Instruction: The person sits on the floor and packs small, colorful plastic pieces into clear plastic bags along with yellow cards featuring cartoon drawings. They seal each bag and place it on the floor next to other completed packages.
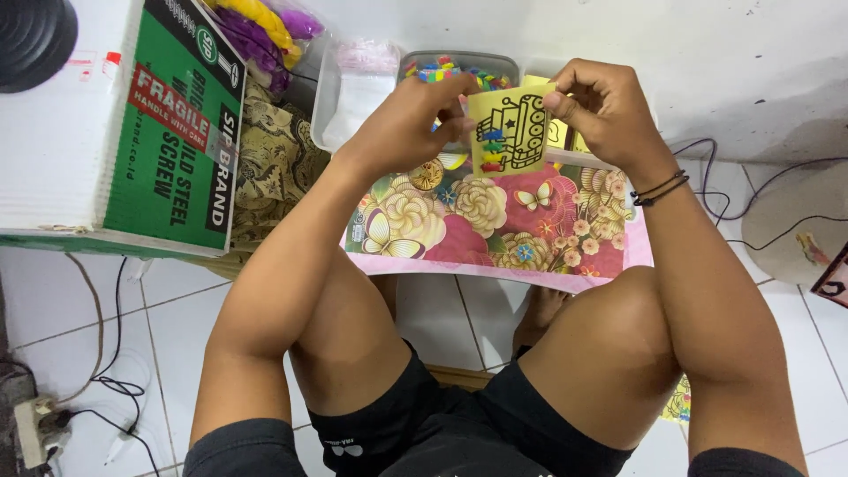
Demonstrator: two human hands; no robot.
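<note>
The person is sitting over a white tiled floor and is holding a yellow card upright above a low table with a floral top. The right hand is pinching the card's upper right corner between thumb and fingers; the left hand is closing its fingers on the card's left edge, at about nine o'clock of the card. The card is showing a black outline drawing of a vehicle. Small coloured pieces are filling only the drawing's lower left part, at about seven o'clock; the remainder of the outline is standing bare yellow, so by appearance the filling is at an early stage and most is left. At twelve o'clock of the card a clear tray of mixed coloured pieces is resting against the wall, with a second clear container at its nine o'clock. A green and white carton is lying well apart at nine o'clock, and cables are trailing at three o'clock.
</note>
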